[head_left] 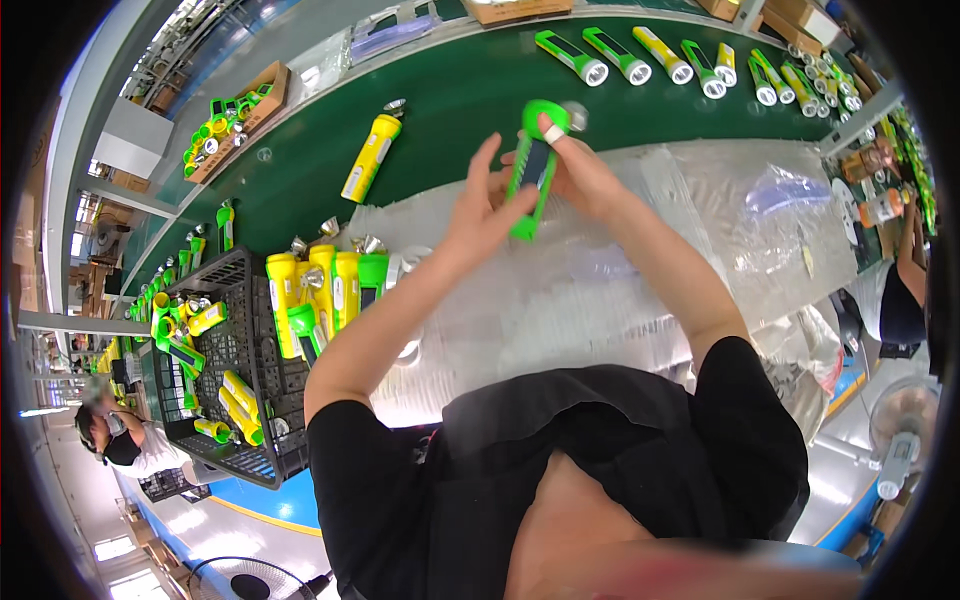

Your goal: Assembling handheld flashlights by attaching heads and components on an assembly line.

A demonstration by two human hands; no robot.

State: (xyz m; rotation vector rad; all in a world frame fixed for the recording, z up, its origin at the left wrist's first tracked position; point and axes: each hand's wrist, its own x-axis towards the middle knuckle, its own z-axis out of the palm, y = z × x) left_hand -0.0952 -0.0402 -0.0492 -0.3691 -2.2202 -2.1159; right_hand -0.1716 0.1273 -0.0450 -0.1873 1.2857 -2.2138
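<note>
A green flashlight (pixel 533 172) is held upright between both hands above the plastic-covered bench (pixel 600 290). My left hand (pixel 478 205) cups its lower end from the left. My right hand (pixel 575 165), with a white bandage on the thumb, grips its upper part near the head. Just beyond the hands lies a small silver reflector (pixel 575 115) on the green conveyor belt (pixel 450 90). A yellow flashlight (pixel 372 157) lies on the belt to the left.
A row of yellow and green flashlight bodies (pixel 325 285) stands left of my left arm, beside a black crate (pixel 235 380) holding more. Several finished flashlights (pixel 640 55) lie along the belt's far side. A cardboard box (pixel 235 120) of parts sits far left. Other people work at both edges.
</note>
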